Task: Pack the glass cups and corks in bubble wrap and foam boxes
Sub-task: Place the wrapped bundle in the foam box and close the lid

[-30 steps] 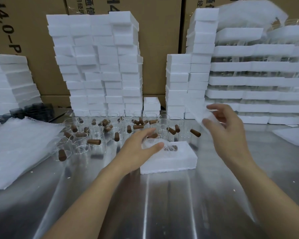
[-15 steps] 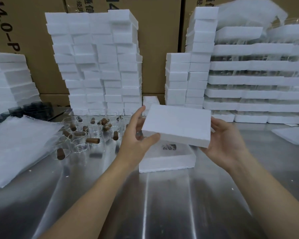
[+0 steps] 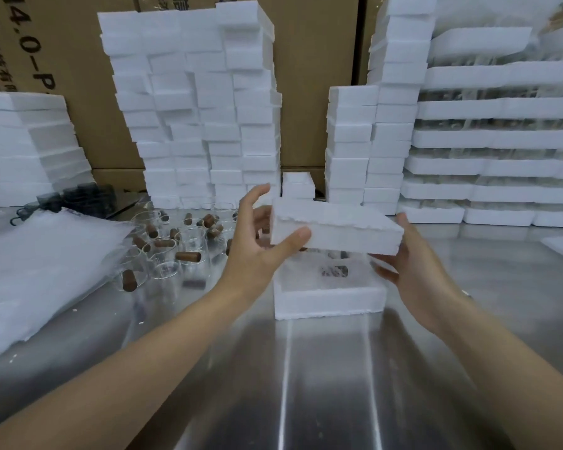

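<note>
Brushed-steel surface (image 3: 306, 384). Rectangular foam box base (image 3: 329, 300) sits on it, contents blurred. The foam lid (image 3: 338, 228), with a ragged rim, hangs just above with a gap between. Left hand (image 3: 257, 251) pinches the left end, thumb in front, fingers spread behind. Right hand (image 3: 416, 271) fingers curl under the right end. Glass cups (image 3: 166, 274) and brown corks (image 3: 188, 256) left of the box; blocky foam stacks (image 3: 202, 108) behind.

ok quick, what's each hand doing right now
left hand: holds the foam lid at its left end, thumb on the front face.
right hand: holds the same lid at its right end.
</note>
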Tool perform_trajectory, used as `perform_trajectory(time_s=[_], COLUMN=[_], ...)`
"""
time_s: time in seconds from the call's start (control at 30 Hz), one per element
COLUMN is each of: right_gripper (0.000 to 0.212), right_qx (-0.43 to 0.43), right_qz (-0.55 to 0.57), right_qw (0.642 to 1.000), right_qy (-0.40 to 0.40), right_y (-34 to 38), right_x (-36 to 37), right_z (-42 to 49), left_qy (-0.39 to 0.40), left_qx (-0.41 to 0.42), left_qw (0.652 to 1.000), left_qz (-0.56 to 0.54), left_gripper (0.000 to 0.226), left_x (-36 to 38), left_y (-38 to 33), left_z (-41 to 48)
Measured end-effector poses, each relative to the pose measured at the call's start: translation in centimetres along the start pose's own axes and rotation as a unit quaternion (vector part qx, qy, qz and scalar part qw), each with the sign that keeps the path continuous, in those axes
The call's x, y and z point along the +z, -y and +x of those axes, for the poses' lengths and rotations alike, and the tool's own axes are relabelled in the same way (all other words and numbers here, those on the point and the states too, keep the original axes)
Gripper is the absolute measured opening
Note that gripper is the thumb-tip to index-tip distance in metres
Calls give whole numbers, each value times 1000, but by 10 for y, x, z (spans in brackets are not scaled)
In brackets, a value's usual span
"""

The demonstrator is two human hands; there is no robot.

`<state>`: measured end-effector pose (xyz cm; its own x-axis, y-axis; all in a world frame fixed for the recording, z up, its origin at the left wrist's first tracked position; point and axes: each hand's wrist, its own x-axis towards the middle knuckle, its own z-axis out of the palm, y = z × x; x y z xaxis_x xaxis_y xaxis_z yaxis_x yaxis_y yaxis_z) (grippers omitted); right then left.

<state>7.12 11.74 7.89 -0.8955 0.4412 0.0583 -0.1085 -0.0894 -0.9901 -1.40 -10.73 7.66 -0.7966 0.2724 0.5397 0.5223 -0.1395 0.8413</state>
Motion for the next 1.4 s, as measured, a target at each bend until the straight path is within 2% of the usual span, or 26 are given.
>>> perform_trajectory(time_s=[0.13, 0.23, 0.47, 0.63, 0.73, 0.8, 0.87, 1.0, 1.13, 1.27, 1.4], right_gripper=[59, 67, 73, 54, 67, 67, 64, 38, 39, 45, 21], right_qx=[10, 8, 65, 65, 68, 69, 66, 71, 69, 15, -19], right_qz=[-5, -14, -66, -74, -68, -67, -72, -97, -121, -119, -112], right_qw=[1000, 1000, 995, 994, 995, 995, 995, 993, 990, 993, 993], right_qy=[19, 26, 37, 44, 29, 22, 18, 16, -3, 2, -14], right_y=[-11, -19, -33, -32, -34, -35, -36, -38, -40, -40, -39], right_x=[2, -1, -5, -4, -6, -7, -7, -10, -9, -7, -9], right_z=[2, 6, 12, 10, 12, 14, 15, 17, 19, 15, 14], left_qy=[39, 72, 93, 109, 112, 117, 123, 145, 161, 169, 179], left_qx=[2, -9, -27, -45, -45, -42, -44, -56, -68, -76, -80], left_qw=[994, 985, 981, 979, 978, 975, 974, 973, 969, 969, 965], left_qz=[100, 157, 168, 166, 169, 184, 184, 168, 175, 166, 175], left_gripper=[101, 98, 102, 97, 92, 92, 95, 100, 101, 103, 101], left_x=[-8, -12, -19, -22, -23, -25, -26, -30, -34, -35, -35], left_y=[21, 30, 38, 41, 43, 45, 46, 49, 51, 48, 45], left_z=[-29, -31, -25, -22, -20, -19, -18, -15, -12, -12, -14])
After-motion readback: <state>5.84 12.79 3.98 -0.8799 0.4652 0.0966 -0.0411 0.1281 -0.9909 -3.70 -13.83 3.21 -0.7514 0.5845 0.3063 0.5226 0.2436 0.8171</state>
